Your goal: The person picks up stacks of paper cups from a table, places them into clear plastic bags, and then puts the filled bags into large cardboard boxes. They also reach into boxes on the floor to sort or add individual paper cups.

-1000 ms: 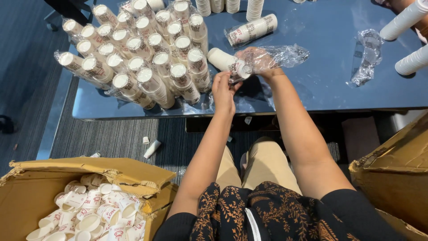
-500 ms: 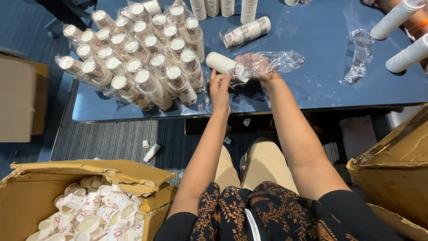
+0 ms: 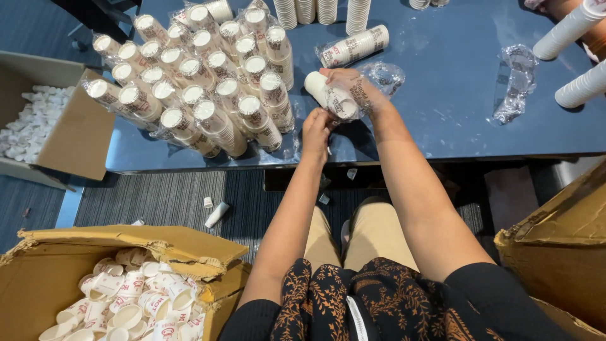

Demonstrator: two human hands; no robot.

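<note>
My right hand (image 3: 355,89) grips a short stack of white paper cups (image 3: 328,95) that lies on its side inside a clear plastic sleeve (image 3: 382,74), on the dark blue table (image 3: 442,120). My left hand (image 3: 315,129) pinches the near end of that sleeve just below the stack. A big heap of wrapped cup stacks (image 3: 202,82) lies directly to the left of both hands. One more wrapped stack (image 3: 353,45) lies just beyond my right hand.
Upright cup stacks (image 3: 322,9) stand at the far edge. An empty plastic sleeve (image 3: 514,82) and two long cup stacks (image 3: 571,57) lie at the right. Open cardboard boxes of loose cups (image 3: 120,303) and lids (image 3: 35,120) sit left; another box (image 3: 562,246) is at the right.
The view has dropped and shifted left, showing the box of lids. Both hands stay on the same cup stack, with the sleeve pulled further along it.
</note>
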